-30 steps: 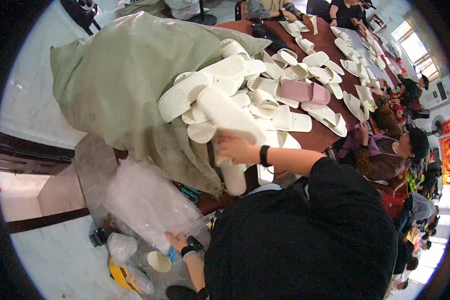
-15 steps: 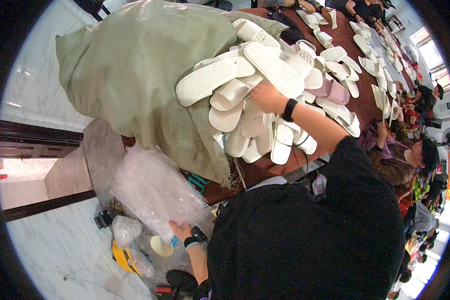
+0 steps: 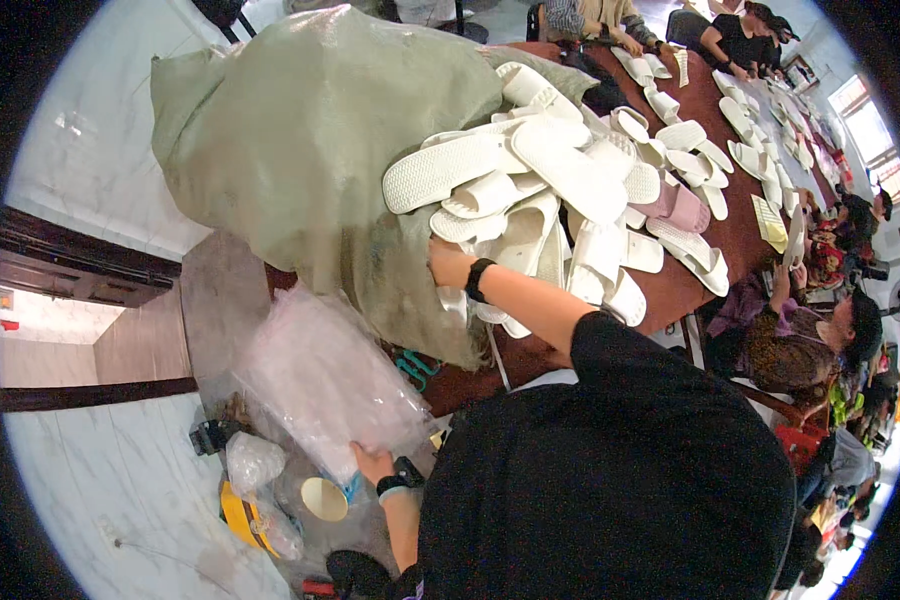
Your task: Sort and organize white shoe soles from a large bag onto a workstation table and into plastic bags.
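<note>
At the lower left, my left hand (image 3: 373,463) closes on the near edge of a stack of clear plastic bags (image 3: 335,375). My right hand (image 3: 450,265) reaches to the left side of a heap of white slippers (image 3: 570,170), where the heap meets a large grey-green woven sack (image 3: 300,150). Its fingers are mostly hidden, so I cannot tell whether they grip a slipper or the sack. A white slipper sole (image 3: 440,172) juts out over the sack just beyond this hand. One pinkish pair of slippers (image 3: 680,207) lies among the white ones.
More white slippers run along the brown-covered table (image 3: 670,290). Several people sit around it, one in a patterned top (image 3: 770,335) to my right. Below my left hand are a pale round roll (image 3: 324,499), a crumpled clear bag (image 3: 254,461) and a yellow package (image 3: 245,515).
My right hand has moved left and nearer, from the middle of the slipper heap to its edge by the sack. My left hand stays at the bags. The whole view has shifted slightly.
</note>
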Demonstrator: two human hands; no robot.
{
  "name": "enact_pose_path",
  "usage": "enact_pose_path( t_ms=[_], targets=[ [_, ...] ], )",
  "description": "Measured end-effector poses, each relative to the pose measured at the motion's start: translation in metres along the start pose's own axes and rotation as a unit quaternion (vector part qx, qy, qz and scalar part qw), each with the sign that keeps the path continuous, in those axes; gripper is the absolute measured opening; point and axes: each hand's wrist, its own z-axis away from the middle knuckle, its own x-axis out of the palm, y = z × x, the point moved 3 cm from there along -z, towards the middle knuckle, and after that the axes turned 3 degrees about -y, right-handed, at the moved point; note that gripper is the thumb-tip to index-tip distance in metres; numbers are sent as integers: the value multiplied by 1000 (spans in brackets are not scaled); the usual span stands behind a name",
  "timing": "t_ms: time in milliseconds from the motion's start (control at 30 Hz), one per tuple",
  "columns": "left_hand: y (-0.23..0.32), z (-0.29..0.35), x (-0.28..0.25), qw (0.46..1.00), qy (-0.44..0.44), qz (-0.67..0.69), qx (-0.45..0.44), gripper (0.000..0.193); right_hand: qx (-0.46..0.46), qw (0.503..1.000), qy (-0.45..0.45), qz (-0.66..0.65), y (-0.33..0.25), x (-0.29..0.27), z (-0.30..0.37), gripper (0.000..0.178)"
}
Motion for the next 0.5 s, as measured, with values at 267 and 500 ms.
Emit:
enact_pose_path(
  t_ms=[267,500],
  targets=[
    [-64,-7,9,987,65,96,115,44,5,978,-36,-206,18,11,15,19],
    [-121,-20,10,992,50,110,-24,66,137,889,-104,-425,85,-170,131,60]
  ],
)
